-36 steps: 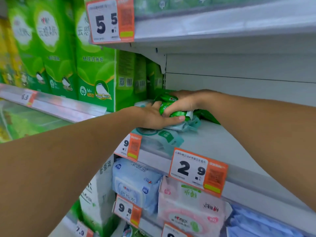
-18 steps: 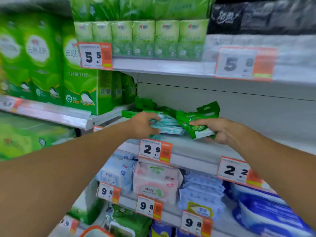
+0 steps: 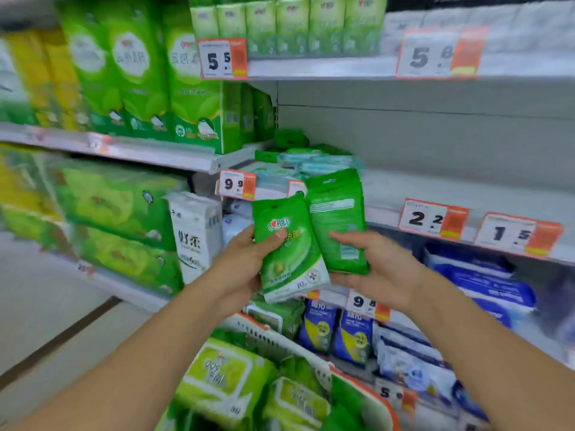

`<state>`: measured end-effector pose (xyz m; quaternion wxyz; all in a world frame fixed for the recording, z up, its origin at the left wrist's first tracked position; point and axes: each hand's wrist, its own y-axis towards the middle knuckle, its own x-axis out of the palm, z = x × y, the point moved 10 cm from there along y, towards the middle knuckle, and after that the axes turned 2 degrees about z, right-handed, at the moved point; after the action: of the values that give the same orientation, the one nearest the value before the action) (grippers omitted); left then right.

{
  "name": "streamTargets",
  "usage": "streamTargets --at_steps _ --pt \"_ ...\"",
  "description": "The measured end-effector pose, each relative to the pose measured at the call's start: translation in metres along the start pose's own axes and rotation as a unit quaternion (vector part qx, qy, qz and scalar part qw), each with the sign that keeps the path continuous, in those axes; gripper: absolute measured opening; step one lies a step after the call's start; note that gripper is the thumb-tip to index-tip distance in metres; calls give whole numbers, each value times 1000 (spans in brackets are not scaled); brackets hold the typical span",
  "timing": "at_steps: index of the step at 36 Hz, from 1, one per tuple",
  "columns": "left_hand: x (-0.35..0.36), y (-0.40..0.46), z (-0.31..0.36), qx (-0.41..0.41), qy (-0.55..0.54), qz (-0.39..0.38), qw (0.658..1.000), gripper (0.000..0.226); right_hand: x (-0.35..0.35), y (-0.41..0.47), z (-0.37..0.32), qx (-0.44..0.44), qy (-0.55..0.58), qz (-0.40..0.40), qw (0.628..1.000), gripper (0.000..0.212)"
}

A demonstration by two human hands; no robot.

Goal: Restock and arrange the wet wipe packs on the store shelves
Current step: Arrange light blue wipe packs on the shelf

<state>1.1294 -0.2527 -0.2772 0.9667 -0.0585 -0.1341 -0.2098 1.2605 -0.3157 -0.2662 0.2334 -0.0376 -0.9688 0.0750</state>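
Observation:
My left hand [image 3: 245, 262] grips a small green wet wipe pack [image 3: 289, 256] upright, printed front toward me. Touching it on the right is a second green pack [image 3: 337, 222], back side showing, held by my right hand [image 3: 373, 269]. Both packs are in front of the shelves, away from the middle shelf [image 3: 435, 188]. On that shelf's left end lies a loose pile of pale teal and green packs [image 3: 311, 160].
A white basket with an orange rim [image 3: 357, 387] sits below my arms, holding several lime-green wipe packs [image 3: 221, 377]. Price tags [image 3: 432, 217] line the shelf edges. Blue and white packs [image 3: 485, 284] fill the lower shelves. Tall green tissue packs [image 3: 193, 88] stand left.
Both hands have pulled back from the shelf pile toward me, each bringing one green pack, now held upright side by side. The camera has tilted down, revealing the basket.

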Motion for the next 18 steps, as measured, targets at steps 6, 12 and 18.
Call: streamTargets --at_steps 6,12,18 --pt "-54 -17 18 40 69 67 995 31 -12 -8 -12 -198 -658 165 707 65" --pt "-69 -27 13 39 71 70 994 25 29 -27 -25 -355 -710 205 573 76" --pt "-79 -29 17 31 46 69 996 28 37 -21 -16 -354 -708 207 575 87"
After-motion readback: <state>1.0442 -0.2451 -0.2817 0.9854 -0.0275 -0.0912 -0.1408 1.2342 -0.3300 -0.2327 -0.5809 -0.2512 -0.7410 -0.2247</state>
